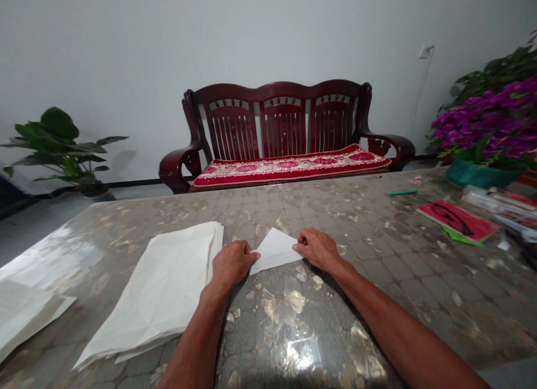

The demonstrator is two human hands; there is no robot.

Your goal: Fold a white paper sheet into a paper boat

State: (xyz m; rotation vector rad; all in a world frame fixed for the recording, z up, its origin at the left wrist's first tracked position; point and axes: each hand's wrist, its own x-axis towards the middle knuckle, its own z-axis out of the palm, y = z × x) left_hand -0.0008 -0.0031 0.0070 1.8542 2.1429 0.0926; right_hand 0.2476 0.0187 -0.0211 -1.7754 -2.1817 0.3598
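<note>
A small folded sheet of white paper [274, 250] lies on the table between my hands, its top coming to a point and a folded band along its lower edge. My left hand [235, 261] pinches its left corner between thumb and curled fingers. At the opposite corner, my right hand [318, 247] grips the paper the same way. Just left of my left hand sits a stack of white paper sheets [161, 285], slightly fanned at the edges. The fingertips under the paper are hidden.
More white paper [25, 310] lies at the far left of the patterned table [377, 299]. On the right are a green pen [403, 192], glasses [453, 216] on a red booklet [482, 228], and purple flowers in a teal pot [482, 174]. A wooden bench [283, 126] stands beyond.
</note>
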